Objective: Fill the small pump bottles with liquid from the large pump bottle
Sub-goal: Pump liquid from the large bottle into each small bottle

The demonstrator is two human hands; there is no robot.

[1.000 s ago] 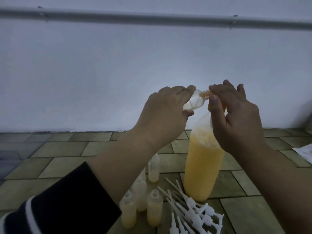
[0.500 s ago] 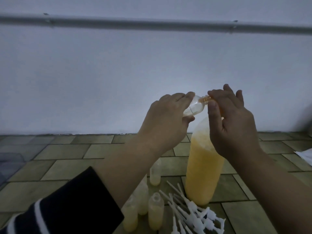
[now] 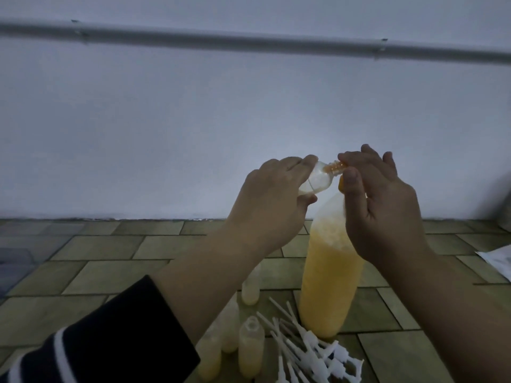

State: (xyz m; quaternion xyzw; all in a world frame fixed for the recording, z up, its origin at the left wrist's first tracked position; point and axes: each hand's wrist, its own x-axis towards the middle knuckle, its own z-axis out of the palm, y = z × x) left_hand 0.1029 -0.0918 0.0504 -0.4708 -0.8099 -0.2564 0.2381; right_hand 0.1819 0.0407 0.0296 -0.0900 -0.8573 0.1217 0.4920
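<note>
Left hand: we see our left hand (image 3: 265, 200) raised in front of the wall, fingers and thumb curled round a small clear bottle (image 3: 124, 181)... held tilted on its side with its open neck pointing right.

Held bottle: the small clear bottle (image 3: 125, 181) looks almost empty, with a trace of orange at its threaded neck.

Right hand: our right hand (image 3: 383, 208) is up at the top of the large bottle, thumb and fingers bent over an orange part there; we cannot tell exactly how it grips, since the hand hides the pump.

Meeting point: the small bottle's neck sits just beside the right fingertips (image 3: 349, 161), at the orange part (image 3: 341, 183).

Large bottle: the large bottle (image 3: 329, 283) stands upright on the floor below our right hand, mostly full of yellow-orange liquid with a foamy layer on top.

Other small bottles: four small bottles (image 3: 251, 352) stand on the floor left of the large one, uncapped, each holding some yellow liquid; one is partly hidden behind our left forearm.

Pump tops: a heap of white pump tops (image 3: 312, 352) with long dip tubes lies just beside the large bottle's base.

Sleeve: a dark sleeve (image 3: 110, 344) with white stripes covers our left arm.

Floor: greenish tiles (image 3: 105, 275) run back to a pale wall (image 3: 193, 120).

Wall: a grey pipe (image 3: 249, 41) crosses it high up.

Far right: a white paper (image 3: 497, 261) lies at the edge.
</note>
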